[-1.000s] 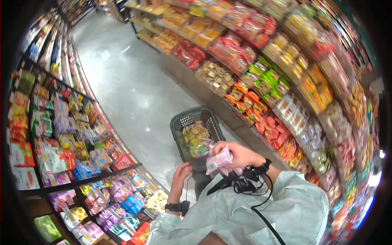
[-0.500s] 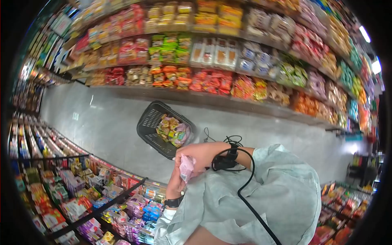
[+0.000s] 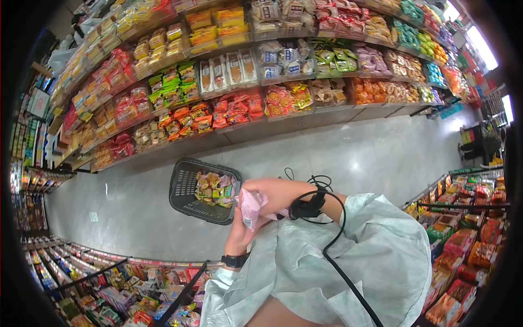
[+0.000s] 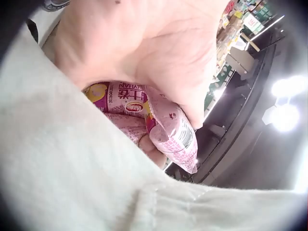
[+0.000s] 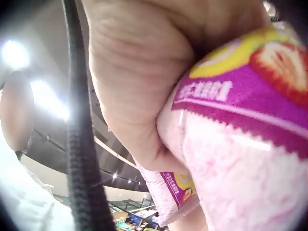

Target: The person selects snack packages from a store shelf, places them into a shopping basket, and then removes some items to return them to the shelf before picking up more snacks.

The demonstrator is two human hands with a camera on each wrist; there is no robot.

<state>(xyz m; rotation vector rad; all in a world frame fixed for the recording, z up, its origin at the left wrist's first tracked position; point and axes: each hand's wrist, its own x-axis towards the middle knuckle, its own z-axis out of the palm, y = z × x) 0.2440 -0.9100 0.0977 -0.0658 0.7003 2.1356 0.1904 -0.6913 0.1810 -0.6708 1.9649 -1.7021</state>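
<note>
My right hand grips pink snack packets in front of my body. The right wrist view shows my thumb side bent against one plump packet, which has a purple band and a strawberry picture; a second pink packet hangs behind it. My left hand has come up against the same packets from below. In the left wrist view its palm lies over the crinkled packets, a barcode on one; most of its fingers are hidden. A fingertip presses the wrapping from beneath.
A dark grey shopping basket stands on the floor just beyond my hands, with several snack packs inside. Tiered snack shelves line the far side of the aisle. More racks stand near me. A black cable runs from my right wrist.
My left hand, earlier apart with its fingers extended, has met the right hand at the packets. My view has turned right along the shelves, and the basket appears further left.
</note>
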